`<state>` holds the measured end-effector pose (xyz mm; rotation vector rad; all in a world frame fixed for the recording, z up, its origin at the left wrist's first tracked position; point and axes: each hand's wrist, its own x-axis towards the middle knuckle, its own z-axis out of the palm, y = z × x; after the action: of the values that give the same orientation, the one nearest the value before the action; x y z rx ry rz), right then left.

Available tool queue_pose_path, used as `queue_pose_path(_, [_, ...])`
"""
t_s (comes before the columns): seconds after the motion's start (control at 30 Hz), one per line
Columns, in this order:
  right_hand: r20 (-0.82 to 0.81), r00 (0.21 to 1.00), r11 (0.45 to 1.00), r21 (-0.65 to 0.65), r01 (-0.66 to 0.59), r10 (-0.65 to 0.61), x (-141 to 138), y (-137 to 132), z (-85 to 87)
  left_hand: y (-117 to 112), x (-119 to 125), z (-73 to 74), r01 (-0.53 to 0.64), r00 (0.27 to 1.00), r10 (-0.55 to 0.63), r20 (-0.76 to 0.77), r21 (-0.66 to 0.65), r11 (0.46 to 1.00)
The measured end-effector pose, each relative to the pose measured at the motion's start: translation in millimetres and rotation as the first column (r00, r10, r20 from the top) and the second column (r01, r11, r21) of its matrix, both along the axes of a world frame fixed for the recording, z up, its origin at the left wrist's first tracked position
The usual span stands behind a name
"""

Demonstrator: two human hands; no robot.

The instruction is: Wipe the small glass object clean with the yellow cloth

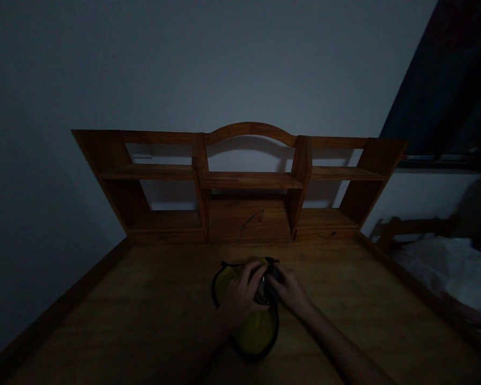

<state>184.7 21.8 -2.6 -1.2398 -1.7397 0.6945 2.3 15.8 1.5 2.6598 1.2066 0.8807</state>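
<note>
A yellow pouch with black trim [253, 331] lies on the wooden desk [144, 315], near the middle. My left hand [239, 297] rests on top of the pouch with fingers curled over its upper part. My right hand [289, 289] meets it from the right, fingers pinched on a small dark thing [264, 289] at the pouch's top, too dim to name. The room is very dark.
A wooden shelf unit [248, 182] with bare shelves stands at the back of the desk against a pale wall. To the right, past the desk's raised edge, are a wooden frame [409, 227] and white bedding [449, 272].
</note>
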Motion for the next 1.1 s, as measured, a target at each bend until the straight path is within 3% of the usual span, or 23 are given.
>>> queue_pose_path(0.23, [-0.147,0.985,0.994,-0.056,-0.098,0.089,-2,2,2.8,-2,1,0.4,0.018,0.999,-0.016,0.039,-0.038,0.999])
queue_pose_path(0.37, [-0.151,0.98,0.989,-0.058,-0.136,0.126,1,2,1.8,-2,0,0.1,0.033,0.999,-0.032,0.015,-0.046,0.998])
queue_pose_path(0.53, [-0.068,0.992,0.995,-0.01,-0.103,0.102,1,-2,5.9,-1,1,1.3,0.013,1.0,-0.013,0.005,-0.033,0.999])
queue_pose_path(0.73, [0.223,0.974,0.989,0.127,-0.077,0.047,3,-10,11.6,0,0,1.9,0.027,1.0,-0.027,-0.003,0.002,1.0])
queue_pose_path(0.87, [0.351,0.936,0.988,0.149,-0.049,-0.007,9,-10,12.1,0,-1,0.3,0.039,0.999,-0.039,0.002,0.042,0.998])
queue_pose_path(1.1, [0.269,0.963,0.99,0.125,-0.063,0.028,6,-7,9.1,-1,1,1.1,-0.001,1.0,0.0,0.019,0.051,0.999])
